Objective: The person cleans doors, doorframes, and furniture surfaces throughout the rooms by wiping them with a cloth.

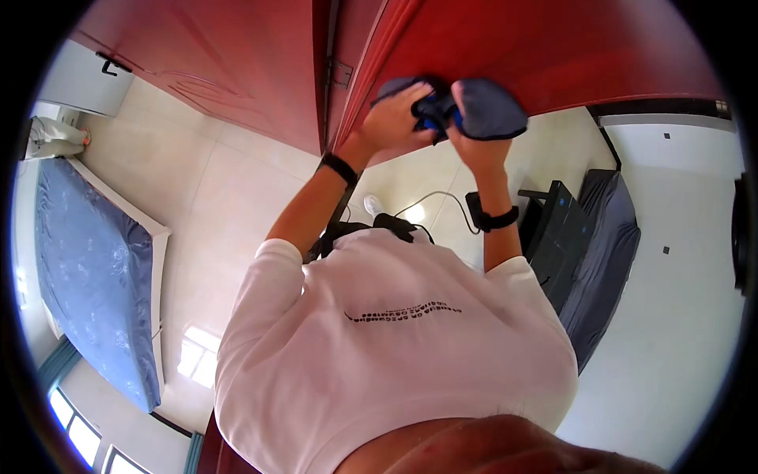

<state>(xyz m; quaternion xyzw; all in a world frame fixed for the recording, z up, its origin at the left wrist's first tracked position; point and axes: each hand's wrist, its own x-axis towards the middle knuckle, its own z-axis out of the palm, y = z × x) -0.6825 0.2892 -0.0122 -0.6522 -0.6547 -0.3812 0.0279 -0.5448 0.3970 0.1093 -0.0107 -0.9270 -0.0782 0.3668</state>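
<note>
My left hand (395, 118) is closed on a dark grey-blue fabric item (493, 110) with two rounded flaps. Black and bright blue parts show at its middle, between my hands; its exact kind is unclear. On its right flap lies my right hand (471, 146), with the thumb in front and most fingers hidden behind the cloth. Both wrists wear black bands, the right one with a dark block on it. The item is held up in front of a red wooden door panel (553, 47).
Another red door panel (229, 71) stands at the left, with a hinge beside it. A bed with a blue-covered mattress (95, 276) is at far left, where another person's legs (59, 138) show. At right are a black cabinet (557, 237) and dark cloth (612, 245). A cable (450, 196) hangs near my waist.
</note>
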